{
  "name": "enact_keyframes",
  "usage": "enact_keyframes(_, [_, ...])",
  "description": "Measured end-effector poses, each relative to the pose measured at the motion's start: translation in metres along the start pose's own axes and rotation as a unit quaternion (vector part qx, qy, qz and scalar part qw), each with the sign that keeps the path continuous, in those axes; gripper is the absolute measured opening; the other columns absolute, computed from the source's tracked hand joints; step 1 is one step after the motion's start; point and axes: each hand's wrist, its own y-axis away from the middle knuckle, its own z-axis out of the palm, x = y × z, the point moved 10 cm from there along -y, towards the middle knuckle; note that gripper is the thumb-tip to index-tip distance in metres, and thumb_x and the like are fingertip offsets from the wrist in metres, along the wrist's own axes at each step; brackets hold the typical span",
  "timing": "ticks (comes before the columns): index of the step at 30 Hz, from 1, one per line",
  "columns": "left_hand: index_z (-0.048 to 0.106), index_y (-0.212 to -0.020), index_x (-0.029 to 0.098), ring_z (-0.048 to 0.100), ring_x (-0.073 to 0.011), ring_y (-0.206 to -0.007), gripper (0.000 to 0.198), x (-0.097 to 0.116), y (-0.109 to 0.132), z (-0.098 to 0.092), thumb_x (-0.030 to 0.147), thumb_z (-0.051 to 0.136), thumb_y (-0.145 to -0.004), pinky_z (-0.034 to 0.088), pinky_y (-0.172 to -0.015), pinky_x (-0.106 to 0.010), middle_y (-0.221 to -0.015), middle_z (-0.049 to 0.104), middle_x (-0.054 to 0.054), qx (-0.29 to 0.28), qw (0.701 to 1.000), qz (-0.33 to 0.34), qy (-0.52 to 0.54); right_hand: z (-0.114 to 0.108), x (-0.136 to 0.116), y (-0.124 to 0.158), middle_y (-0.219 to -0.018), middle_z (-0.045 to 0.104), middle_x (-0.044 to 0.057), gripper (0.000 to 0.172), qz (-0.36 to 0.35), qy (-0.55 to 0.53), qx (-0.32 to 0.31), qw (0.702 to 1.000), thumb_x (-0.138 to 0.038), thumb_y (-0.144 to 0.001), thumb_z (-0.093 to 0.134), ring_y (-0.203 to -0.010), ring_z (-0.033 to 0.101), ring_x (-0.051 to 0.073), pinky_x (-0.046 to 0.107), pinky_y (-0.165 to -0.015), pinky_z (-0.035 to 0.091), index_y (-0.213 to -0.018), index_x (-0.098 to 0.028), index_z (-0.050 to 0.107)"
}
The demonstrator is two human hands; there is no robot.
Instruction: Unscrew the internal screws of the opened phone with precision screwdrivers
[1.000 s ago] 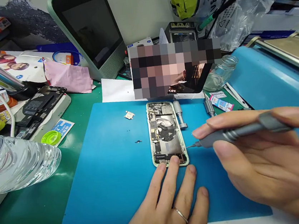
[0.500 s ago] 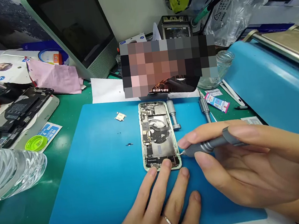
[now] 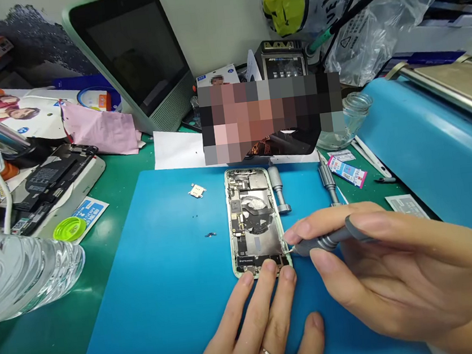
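Note:
An opened phone (image 3: 266, 240) lies upright in my view on the blue mat, its circuit board and inner parts bare. My left hand (image 3: 257, 328), ring on one finger, has its fingers spread, with several fingertips on the phone's lower end. In my right hand (image 3: 404, 271) is a grey screwdriver (image 3: 321, 242), pinched between thumb and fingers. Its thin tip meets the phone's lower right edge; the exact contact point is too small to make out. A small metal card tray reader (image 3: 197, 190) and a tiny dark part (image 3: 211, 234) lie left of the phone.
Two more screwdrivers, one (image 3: 278, 189) beside the phone and another (image 3: 328, 180) farther right, rest on the blue mat (image 3: 148, 300). A propped device (image 3: 292, 145), partly blurred, stands behind. Left are a clear water container (image 3: 29, 274), a green cap (image 3: 70, 229) and another opened device (image 3: 53, 181).
My view has shifted, so the whole scene sits slightly lower and to the right. One more left fingertip now reaches the phone's lower edge. The screwdriver tip stays at the right edge.

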Motion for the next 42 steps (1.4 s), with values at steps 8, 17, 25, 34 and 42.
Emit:
enact_keyframes(8, [0.055, -0.137, 0.027, 0.041, -0.0333, -0.144, 0.042, 0.002, 0.001, 0.005, 0.040, 0.062, -0.098, 0.029, -0.121, -0.048, -0.144, 0.057, -0.010, 0.053, 0.998, -0.038, -0.011, 0.002, 0.003, 0.004, -0.099, 0.075, 0.004, 0.084, 0.042, -0.045, 0.011, 0.998, 0.016, -0.067, 0.058, -0.085, 0.077, 0.021, 0.036, -0.072, 0.071, -0.138, -0.028, 0.054])
enact_keyframes(17, [0.053, -0.139, 0.027, 0.044, -0.0320, -0.142, 0.041, 0.000, 0.001, 0.003, 0.038, 0.058, -0.100, 0.025, -0.122, -0.050, -0.143, 0.058, -0.009, 0.041, 0.999, -0.018, -0.023, 0.002, 0.012, 0.003, -0.097, 0.072, 0.004, 0.077, 0.068, -0.069, 0.020, 0.995, 0.015, -0.072, 0.057, -0.086, 0.075, 0.020, 0.035, -0.070, 0.069, -0.136, -0.028, 0.053])
enact_keyframes(25, [0.053, -0.141, 0.022, 0.056, -0.0338, -0.131, 0.044, 0.002, -0.002, -0.002, 0.041, 0.054, -0.101, 0.022, -0.120, -0.055, -0.140, 0.061, -0.015, 0.007, 0.999, 0.042, -0.031, 0.002, 0.007, 0.000, -0.096, 0.072, 0.006, 0.075, 0.046, -0.051, 0.003, 0.998, 0.016, -0.072, 0.057, -0.085, 0.075, 0.020, 0.035, -0.073, 0.070, -0.134, -0.026, 0.055])
enact_keyframes(34, [0.052, -0.141, 0.019, 0.057, -0.0353, -0.129, 0.047, 0.003, -0.003, -0.003, 0.043, 0.054, -0.100, 0.029, -0.117, -0.054, -0.140, 0.060, -0.017, 0.001, 0.998, 0.046, -0.034, 0.003, 0.004, 0.000, -0.099, 0.071, 0.006, 0.078, 0.019, -0.050, -0.006, 0.999, 0.018, -0.071, 0.058, -0.088, 0.075, 0.018, 0.034, -0.077, 0.070, -0.137, -0.023, 0.054])
enact_keyframes(42, [0.054, -0.140, 0.019, 0.056, -0.0369, -0.130, 0.047, 0.002, -0.002, -0.002, 0.041, 0.056, -0.099, 0.028, -0.117, -0.055, -0.140, 0.060, -0.018, 0.007, 0.999, 0.042, -0.021, 0.005, 0.002, 0.000, -0.099, 0.073, 0.006, 0.079, 0.022, -0.040, -0.018, 0.999, 0.018, -0.070, 0.058, -0.088, 0.075, 0.018, 0.033, -0.077, 0.071, -0.138, -0.023, 0.055])
